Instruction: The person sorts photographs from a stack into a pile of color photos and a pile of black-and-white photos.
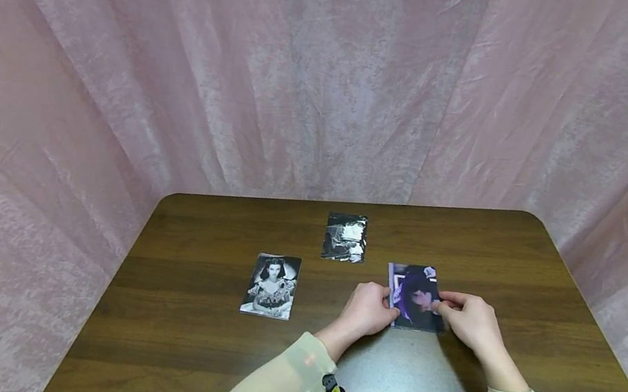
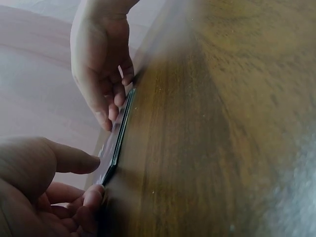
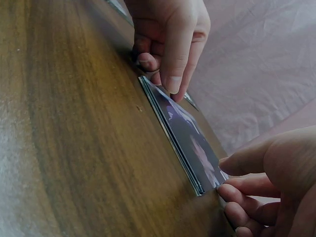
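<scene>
A thin stack of photo cards (image 1: 416, 298) lies on the brown table (image 1: 187, 342), its top card a purple-toned picture. My left hand (image 1: 390, 312) pinches the stack's left edge, thumb on top and fingers at the edge. My right hand (image 1: 443, 308) pinches the right edge the same way. The left wrist view shows the stack (image 2: 118, 140) edge-on between my left hand (image 2: 96, 182) and my right hand (image 2: 111, 116). In the right wrist view the stack (image 3: 185, 133) sits between my right hand (image 3: 224, 177) and my left hand (image 3: 163, 74).
A black-and-white portrait card (image 1: 271, 285) lies flat to the left of my hands. Another dark card (image 1: 345, 236) lies farther back near the table's middle. Pink cloth (image 1: 335, 74) hangs around the table on every far side.
</scene>
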